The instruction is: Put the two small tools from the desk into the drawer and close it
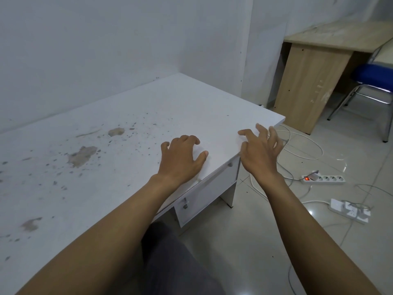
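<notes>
Both hands are resting empty: left hand (181,157) curling palm-down on the table (131,124), right hand (260,149) spreading open over its right edge. Drawer (209,188) appearing closed below; no tools visible. Judging: confirm it is seated fully.

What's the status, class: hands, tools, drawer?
Left hand flat on desk, empty. Right hand open at desk edge. Drawer looks shut. No tools visible.

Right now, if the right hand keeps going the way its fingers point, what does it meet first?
Probably the white desk corner: the right hand hovers at its front edge, open, fingers pointing up and left over the bare top. Depth unclear.
</notes>
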